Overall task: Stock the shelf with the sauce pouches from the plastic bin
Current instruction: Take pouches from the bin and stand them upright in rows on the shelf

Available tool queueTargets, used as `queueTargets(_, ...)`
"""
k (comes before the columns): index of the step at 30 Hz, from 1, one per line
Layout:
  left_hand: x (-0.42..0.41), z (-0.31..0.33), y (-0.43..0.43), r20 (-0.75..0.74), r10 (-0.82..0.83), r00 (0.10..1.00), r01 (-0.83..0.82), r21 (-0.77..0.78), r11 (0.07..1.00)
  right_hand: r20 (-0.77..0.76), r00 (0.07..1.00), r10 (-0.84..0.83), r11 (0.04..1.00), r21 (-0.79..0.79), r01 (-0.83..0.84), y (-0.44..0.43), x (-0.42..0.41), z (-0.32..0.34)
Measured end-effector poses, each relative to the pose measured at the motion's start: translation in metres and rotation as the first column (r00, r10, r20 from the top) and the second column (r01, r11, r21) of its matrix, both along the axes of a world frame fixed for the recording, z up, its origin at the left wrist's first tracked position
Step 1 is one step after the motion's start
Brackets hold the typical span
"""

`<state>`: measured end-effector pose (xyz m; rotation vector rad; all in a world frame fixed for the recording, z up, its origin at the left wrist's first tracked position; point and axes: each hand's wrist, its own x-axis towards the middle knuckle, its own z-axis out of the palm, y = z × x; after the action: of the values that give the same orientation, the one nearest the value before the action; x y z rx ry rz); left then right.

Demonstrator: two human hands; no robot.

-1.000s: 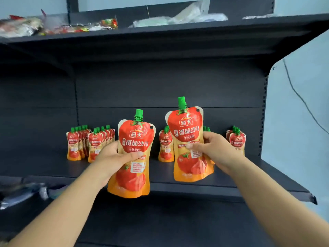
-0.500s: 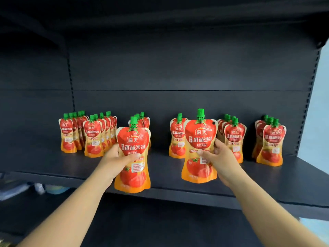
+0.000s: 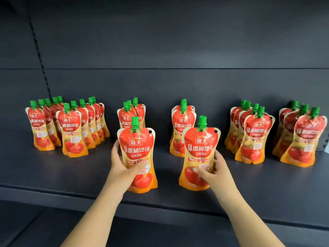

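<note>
Head view, single frame.

Left hand [image 3: 122,166]: grips the left sauce pouch [image 3: 137,145] at its narrow waist, thumb laid across the printed front, fingers wrapped behind the left edge. Pouch upright, green cap up.

Right hand [image 3: 215,172]: grips the right sauce pouch [image 3: 200,148] low on its right side, thumb across the front over the tomato picture, fingers curled round the right edge. Pouch upright, leaning slightly to the left at the base.

Both held pouches stand over the front part of the dark shelf [image 3: 53,175], near its front lip. Their bases are at or just above the shelf surface; contact cannot be told. The two pouches are apart, with bare shelf between them.

Stock already on the shelf, all upright, caps up, set in rows running front to back:
- far-left row [image 3: 41,125] and second row [image 3: 73,132], just beside each other;
- a short row [image 3: 127,113] directly behind the left held pouch;
- a short row [image 3: 182,125] behind and just left of the right held pouch;
- a right row [image 3: 254,136];
- a far-right row [image 3: 306,138] near the frame edge.

Dark back panel [image 3: 160,41] behind all rows. Both forearms enter from the bottom of the frame.
</note>
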<state>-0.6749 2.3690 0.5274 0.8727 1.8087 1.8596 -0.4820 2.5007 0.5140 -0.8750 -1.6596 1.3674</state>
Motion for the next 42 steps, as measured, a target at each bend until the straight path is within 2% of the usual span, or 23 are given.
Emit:
queueTargets(4,0.019,-0.029,-0.006,-0.141,0.155,0.978,-0.163,-0.05,0.985,0.167,0.956,-0.24,0.967,0.124,0.221,-0.017,0.001,-0.01)
queueTargets(6,0.029,-0.039,-0.009,-0.176,0.219,0.96,-0.227,-0.028,0.973,0.181,0.928,-0.325,0.938,0.185,0.292,-0.027,0.002,-0.012)
queueTargets(9,0.036,-0.039,-0.004,-0.275,0.253,0.927,-0.279,-0.06,0.958,0.192,0.921,-0.34,0.929,0.218,0.298,-0.033,-0.005,-0.01)
queueTargets(12,0.032,-0.039,0.003,-0.42,0.245,0.874,-0.316,-0.108,0.943,0.229,0.921,-0.316,0.942,0.188,0.277,-0.031,-0.013,-0.012)
queueTargets(14,0.029,-0.039,0.004,-0.447,0.234,0.863,-0.319,-0.124,0.939,0.243,0.918,-0.312,0.945,0.179,0.274,-0.027,-0.018,-0.012)
queueTargets(26,-0.048,-0.013,0.048,-0.383,0.189,0.904,-0.329,-0.344,0.879,0.369,0.891,-0.263,0.964,0.141,0.226,0.018,-0.072,-0.003)
queueTargets(35,-0.086,-0.008,0.071,-0.304,0.223,0.926,-0.32,-0.318,0.893,0.431,0.844,-0.319,0.947,0.185,0.263,0.034,-0.095,-0.008)
queueTargets(42,-0.103,-0.012,0.084,-0.275,0.218,0.936,-0.297,-0.291,0.909,0.423,0.847,-0.322,0.946,0.182,0.268,0.044,-0.103,-0.011)
